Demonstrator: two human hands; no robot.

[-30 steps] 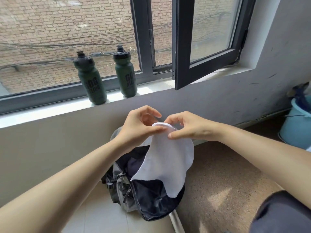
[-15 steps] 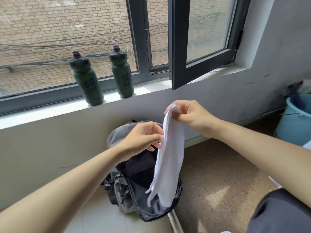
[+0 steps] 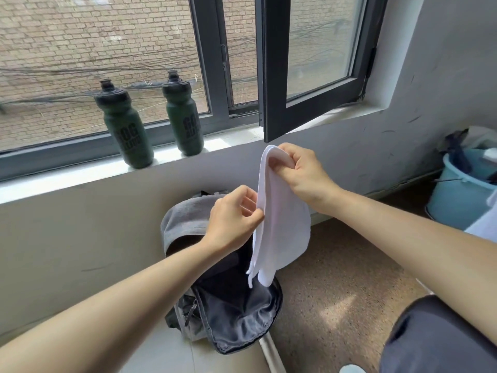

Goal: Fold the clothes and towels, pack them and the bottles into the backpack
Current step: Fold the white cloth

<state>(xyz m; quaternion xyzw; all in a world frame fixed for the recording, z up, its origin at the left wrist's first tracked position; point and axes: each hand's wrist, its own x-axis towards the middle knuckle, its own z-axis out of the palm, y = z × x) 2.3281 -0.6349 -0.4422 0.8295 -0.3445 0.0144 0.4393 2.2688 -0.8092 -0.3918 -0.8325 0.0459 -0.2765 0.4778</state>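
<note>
**White towel held above the open backpack**

Nearest the viewer, a dark-clad knee fills the lower right corner, and two bare forearms reach forward from the bottom edge. The left grip pinches the left edge of a white towel between thumb and curled fingers, about midway down the cloth. The right grip, higher and just to the right, has its fingers curled round the towel's top fold. The towel hangs doubled lengthwise from this upper hold. Its lower end dangles over the mouth of the backpack; whether it touches the lining cannot be told. The backpack stands on the floor against the wall below the window, its main compartment unzipped, with dark lining showing beneath a grey top panel. Farther off, the left bottle and the right bottle, both dark green, stand upright and apart on the windowsill, left of the open window sash. At far right a pale blue bucket sits on the floor by the wall. Beyond the glass lie a brick wall and cables.
</note>
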